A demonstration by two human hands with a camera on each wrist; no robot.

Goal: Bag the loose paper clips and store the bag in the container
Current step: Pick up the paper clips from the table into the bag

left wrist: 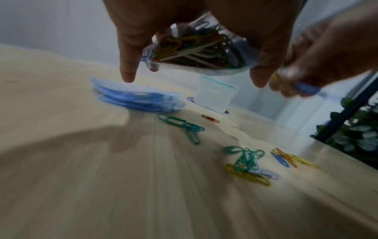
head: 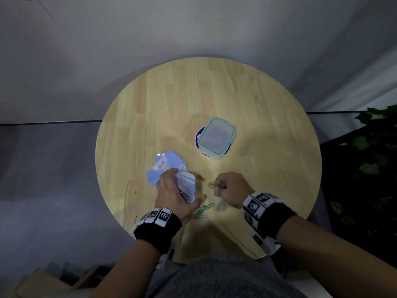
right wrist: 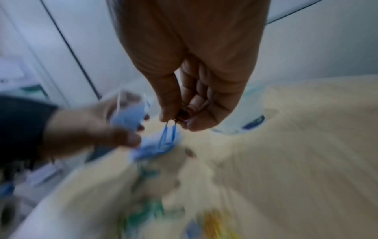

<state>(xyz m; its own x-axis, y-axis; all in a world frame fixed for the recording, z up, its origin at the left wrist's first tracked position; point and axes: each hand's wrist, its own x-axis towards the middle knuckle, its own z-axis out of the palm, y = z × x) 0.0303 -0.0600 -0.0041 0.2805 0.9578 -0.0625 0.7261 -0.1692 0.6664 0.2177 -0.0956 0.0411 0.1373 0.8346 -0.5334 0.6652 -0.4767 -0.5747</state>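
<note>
My left hand [head: 171, 190] grips a clear plastic bag [head: 187, 186] with several coloured paper clips inside [left wrist: 196, 50], held above the round wooden table [head: 268, 117]. My right hand [head: 227, 188] pinches a few paper clips [right wrist: 168, 134], blue and yellow, just right of the bag. Loose clips lie on the table below the hands: green ones [head: 203, 209], a blue and yellow cluster [head: 221, 206] and a red one [head: 201, 178]. The clear container [head: 216, 137] with a teal-rimmed lid stands shut behind them.
A stack of blue printed bags [head: 165, 166] lies on the table left of the container. A dark shelf with green leaves [head: 371, 151] stands to the right of the table. Cardboard boxes [head: 43, 282] sit on the floor at the lower left.
</note>
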